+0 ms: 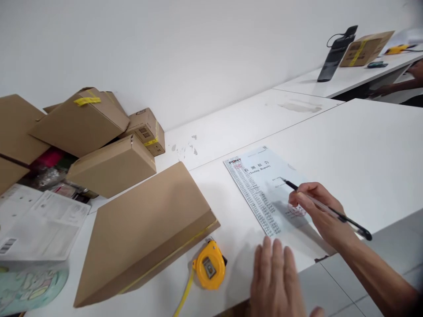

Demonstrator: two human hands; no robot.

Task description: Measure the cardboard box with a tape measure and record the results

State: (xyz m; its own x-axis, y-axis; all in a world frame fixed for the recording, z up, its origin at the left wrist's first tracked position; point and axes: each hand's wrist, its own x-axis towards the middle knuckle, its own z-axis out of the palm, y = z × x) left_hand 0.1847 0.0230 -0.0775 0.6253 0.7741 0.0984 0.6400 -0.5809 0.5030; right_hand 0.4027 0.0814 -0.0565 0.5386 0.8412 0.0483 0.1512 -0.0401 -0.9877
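Note:
My right hand [319,210] grips a black pen [330,210], its tip touching a printed test report sheet [261,185] that lies on the white table [357,154]. My left hand [276,279] lies flat with fingers stretched out near the sheet's lower edge, holding nothing. A yellow tape measure [209,265] with its tape pulled out sits just left of my left hand, beside a flat cardboard box [142,229].
Several cardboard boxes [95,132] are piled at the back left, with papers and packets [36,220] in front of them. On a far table stand a black device [335,55] and another box [365,48]; another person's arm [401,86] shows at the right edge.

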